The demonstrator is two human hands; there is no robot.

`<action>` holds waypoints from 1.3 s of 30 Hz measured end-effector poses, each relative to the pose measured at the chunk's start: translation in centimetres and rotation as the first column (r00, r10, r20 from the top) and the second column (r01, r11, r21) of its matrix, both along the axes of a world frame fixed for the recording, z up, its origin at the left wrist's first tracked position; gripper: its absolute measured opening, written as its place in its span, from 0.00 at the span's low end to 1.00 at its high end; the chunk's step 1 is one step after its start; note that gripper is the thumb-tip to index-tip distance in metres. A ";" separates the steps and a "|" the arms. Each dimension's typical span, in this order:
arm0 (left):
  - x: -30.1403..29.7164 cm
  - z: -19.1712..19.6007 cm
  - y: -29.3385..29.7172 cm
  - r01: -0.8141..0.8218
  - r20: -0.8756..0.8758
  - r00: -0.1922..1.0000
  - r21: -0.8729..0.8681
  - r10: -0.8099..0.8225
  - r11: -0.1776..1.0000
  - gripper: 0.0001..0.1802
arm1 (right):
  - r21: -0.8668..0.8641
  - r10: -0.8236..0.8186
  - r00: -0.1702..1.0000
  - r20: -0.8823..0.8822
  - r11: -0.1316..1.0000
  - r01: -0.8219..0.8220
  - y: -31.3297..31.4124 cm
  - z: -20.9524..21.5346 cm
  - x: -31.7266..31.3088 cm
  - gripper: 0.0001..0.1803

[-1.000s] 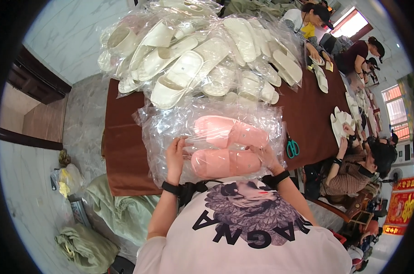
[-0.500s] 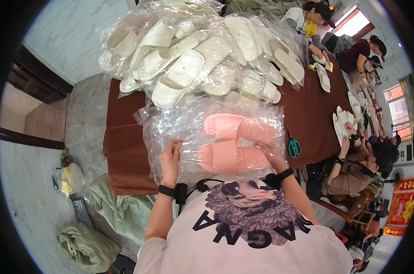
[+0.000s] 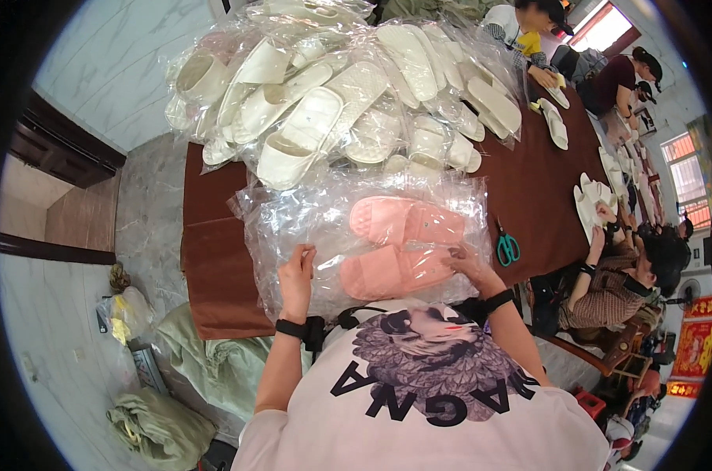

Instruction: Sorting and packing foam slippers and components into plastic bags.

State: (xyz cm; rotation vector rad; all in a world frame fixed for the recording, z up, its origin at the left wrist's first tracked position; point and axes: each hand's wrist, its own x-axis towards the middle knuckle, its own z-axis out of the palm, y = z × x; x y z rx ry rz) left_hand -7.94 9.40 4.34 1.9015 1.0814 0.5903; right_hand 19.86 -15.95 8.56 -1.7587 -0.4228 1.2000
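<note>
Two pink slippers (image 3: pixel 403 224) lie side by side inside a clear plastic bag (image 3: pixel 309 224), on top of a stack of such bags at the table's near edge. My left hand (image 3: pixel 297 275) pinches the bag's near left edge, a little left of the slippers. At the near slipper's right end, my right hand (image 3: pixel 469 263) grips the bag. Each wrist wears a black band.
A big pile of bagged white slippers (image 3: pixel 332 110) fills the far side of the brown table (image 3: pixel 214 267). Teal scissors (image 3: pixel 507 249) lie just right of my right hand. Other people (image 3: pixel 607 282) work with white slippers along the right. Bags and sacks (image 3: pixel 160 424) lie on the floor at left.
Both hands have shifted slightly along the bag's near edge. The pink slippers have moved a little inside the bag and stay in nearly the same spot.
</note>
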 end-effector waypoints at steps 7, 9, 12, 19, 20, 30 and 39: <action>-0.4 -0.4 0.1 0.043 -0.026 0.999 0.070 -0.041 0.997 0.05 | 0.090 -0.005 0.997 0.074 0.996 -0.002 0.0 -0.6 1.9 0.30; 0.3 0.0 -0.2 0.052 -0.033 0.998 0.062 -0.050 0.997 0.05 | 0.115 -0.017 0.990 0.139 0.993 0.001 0.5 -2.6 2.7 0.29; 0.6 0.4 -0.3 0.051 -0.013 0.999 0.086 -0.050 0.995 0.05 | 0.167 -0.071 0.983 0.168 0.985 0.043 0.1 -7.2 4.2 0.26; -2.1 1.4 0.8 -0.128 -0.080 0.987 0.123 0.138 0.984 0.05 | 0.222 -0.417 0.900 0.132 0.897 0.383 -4.0 0.0 6.1 0.15; -2.0 1.6 0.7 -0.124 -0.080 0.988 0.123 0.134 0.985 0.05 | 0.222 -0.420 0.898 0.132 0.895 0.386 -5.6 0.0 7.2 0.15; -3.4 4.1 1.4 -0.160 -0.307 0.841 0.645 0.445 0.747 0.07 | 0.464 -0.805 0.586 0.089 0.554 0.691 -15.3 5.3 9.1 0.16; -2.9 -3.4 1.4 -0.067 -0.024 0.998 -0.103 0.064 0.992 0.39 | 0.431 -0.648 0.758 -0.074 0.665 0.610 -8.2 1.3 5.8 0.13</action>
